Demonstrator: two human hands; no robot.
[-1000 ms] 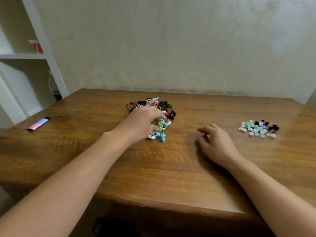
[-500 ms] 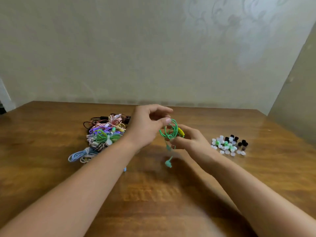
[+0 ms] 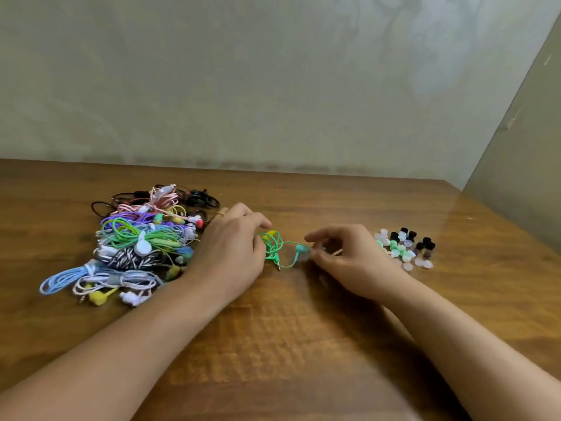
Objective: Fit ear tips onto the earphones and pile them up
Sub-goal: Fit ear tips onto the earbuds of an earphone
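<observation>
My left hand [image 3: 230, 253] and right hand [image 3: 349, 259] have lowered the green earphones [image 3: 277, 249] from mid-air onto the table [image 3: 303, 344], left gripping the coil, right pinching 1 earbud, beside the ear tips [image 3: 403, 247], ready for fitting.

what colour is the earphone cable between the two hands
Green, with a teal earbud; the head view shows the earphone cable clearly.

- The light is soft and a little dim, with a warm tone.
- My right hand [image 3: 355, 262] looks blurred at the fingertips.
- The table [image 3: 303, 344] shows pale glare and soft shadows under my arms.
- Edges bend from the wide lens.
</observation>
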